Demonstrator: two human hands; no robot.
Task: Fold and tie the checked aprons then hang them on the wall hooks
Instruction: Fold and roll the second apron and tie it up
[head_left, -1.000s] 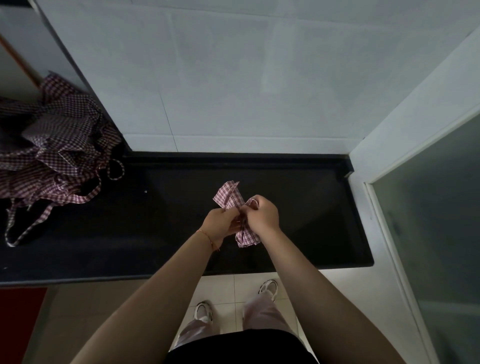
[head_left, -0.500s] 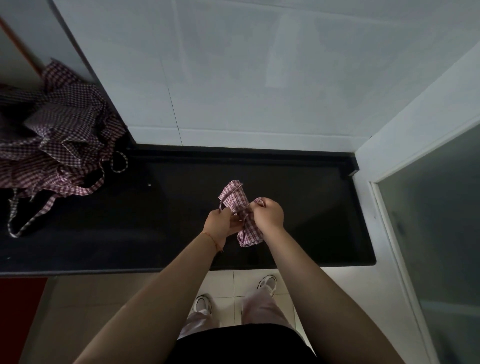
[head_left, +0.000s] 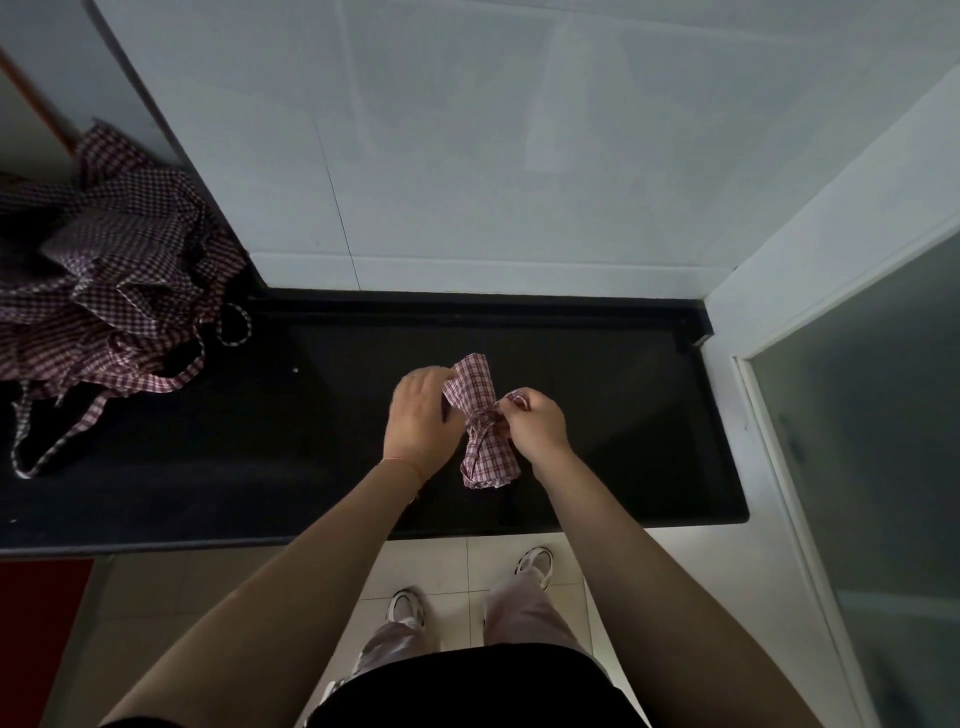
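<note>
A red-and-white checked apron (head_left: 483, 431) is rolled into a narrow bundle, cinched at its middle by its own strap, and held just above the black counter (head_left: 291, 467). My left hand (head_left: 421, 421) cups the bundle's upper left side. My right hand (head_left: 535, 423) pinches the strap end at the knot on the bundle's right. A loose heap of checked aprons (head_left: 104, 280) lies at the counter's far left, with straps trailing toward the front edge. No wall hooks are in view.
A white tiled wall (head_left: 493, 156) rises behind the counter. A white frame with a frosted glass panel (head_left: 872, 441) stands at the right. Below the counter edge are pale floor tiles and my shoes (head_left: 405, 608). A red surface (head_left: 31, 623) shows at lower left.
My hands have drawn apart: the left slid to the bundle's upper left, the right pulled the strap to the right. The bundle now shows a cinched waist. The view has tilted slightly.
</note>
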